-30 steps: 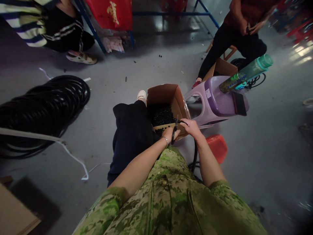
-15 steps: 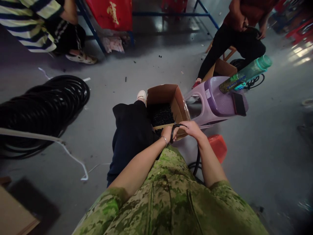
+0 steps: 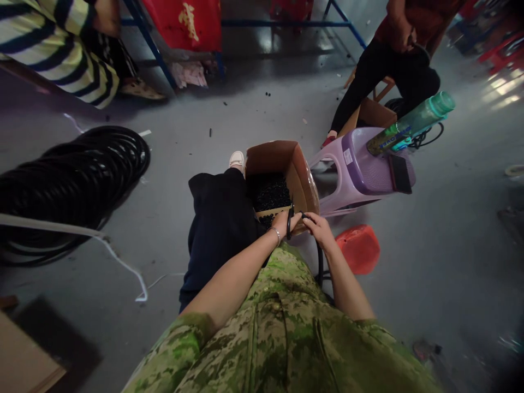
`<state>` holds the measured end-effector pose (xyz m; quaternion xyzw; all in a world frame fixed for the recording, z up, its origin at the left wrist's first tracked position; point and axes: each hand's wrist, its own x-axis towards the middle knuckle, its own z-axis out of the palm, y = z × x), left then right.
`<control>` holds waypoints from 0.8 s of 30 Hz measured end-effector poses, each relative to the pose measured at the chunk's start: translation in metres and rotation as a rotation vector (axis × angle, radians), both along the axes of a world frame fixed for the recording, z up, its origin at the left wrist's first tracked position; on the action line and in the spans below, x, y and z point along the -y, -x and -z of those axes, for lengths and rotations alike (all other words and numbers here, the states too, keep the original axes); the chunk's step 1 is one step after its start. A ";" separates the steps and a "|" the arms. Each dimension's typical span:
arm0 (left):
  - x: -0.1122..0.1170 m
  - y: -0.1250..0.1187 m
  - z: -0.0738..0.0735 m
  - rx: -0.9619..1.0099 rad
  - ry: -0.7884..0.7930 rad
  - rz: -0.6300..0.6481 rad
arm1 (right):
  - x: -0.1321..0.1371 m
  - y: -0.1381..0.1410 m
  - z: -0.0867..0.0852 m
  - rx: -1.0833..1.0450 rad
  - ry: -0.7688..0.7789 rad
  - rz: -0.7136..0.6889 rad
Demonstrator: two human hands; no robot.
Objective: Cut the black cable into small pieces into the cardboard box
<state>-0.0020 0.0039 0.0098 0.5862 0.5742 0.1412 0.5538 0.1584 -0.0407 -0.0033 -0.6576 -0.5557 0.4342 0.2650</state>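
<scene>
My left hand (image 3: 280,222) is closed around scissors (image 3: 290,222) whose black loop handle shows beside the fingers; the blades are small and hard to make out. Close by on the right, my right hand (image 3: 320,228) pinches the end of a black rubber tube (image 3: 320,262), which hangs down past my wrist toward the floor. Both hands are over the near edge of an open cardboard box (image 3: 272,150). Inside it lies a heap of small black cut pieces (image 3: 272,194), with more behind a cardboard flap near my left hand.
Right of the box stands a purple plastic stool (image 3: 360,164) bearing a green bottle (image 3: 413,125) and a dark phone (image 3: 400,174). A red plastic object (image 3: 360,250) sits below it. Coiled black tubing (image 3: 82,185) lies at left. Two people sit nearby, left and right.
My right hand has drawn slightly toward my body, its forearm shifting left, and the tube's end shows at its fingers. My left hand stays nearly put. The person in stripes has leaned right.
</scene>
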 end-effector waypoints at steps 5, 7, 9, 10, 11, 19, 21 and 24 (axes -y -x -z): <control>0.002 0.001 0.001 0.010 0.000 0.032 | 0.015 0.010 -0.010 -0.066 0.018 -0.033; 0.003 0.002 0.003 0.000 0.012 0.024 | 0.013 0.012 -0.013 -0.047 0.028 -0.038; 0.003 0.001 0.008 0.009 0.022 -0.015 | 0.012 0.012 -0.014 -0.058 0.039 -0.038; 0.003 0.001 0.010 0.014 0.027 -0.045 | 0.012 0.013 -0.013 -0.070 0.042 -0.035; 0.003 0.000 0.012 0.024 0.034 -0.080 | 0.014 0.013 -0.011 -0.083 0.047 -0.031; 0.003 -0.003 0.007 0.134 0.154 -0.319 | 0.057 0.005 0.009 -0.372 0.245 0.101; 0.003 -0.003 0.006 0.129 0.149 -0.310 | 0.070 -0.001 0.011 -0.475 0.317 0.148; 0.001 -0.004 0.009 0.140 0.141 -0.335 | 0.093 -0.015 0.013 -0.517 0.400 0.165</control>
